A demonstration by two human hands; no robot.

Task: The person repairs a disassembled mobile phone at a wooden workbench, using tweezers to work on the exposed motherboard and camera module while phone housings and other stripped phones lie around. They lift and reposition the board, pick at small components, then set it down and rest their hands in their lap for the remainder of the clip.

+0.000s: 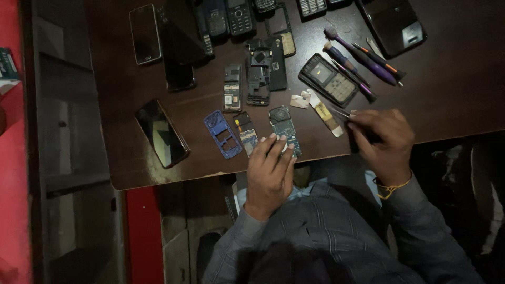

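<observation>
We saw a dark brown table that carried smartphones, keypad phones, a blue phone frame, circuit boards, a keypad housing and purple-handled screwdrivers lying spread across it.

The picture was dim. Soft light fell from above on the dark brown table, so its top had a dull shine. The smartphone screen near the edge gave back a pale glare. Deep shadow filled the space under the table, and the corners were nearly black. The red wall on the side looked blurry. Small phone parts were a bit fuzzy and grainy.
</observation>
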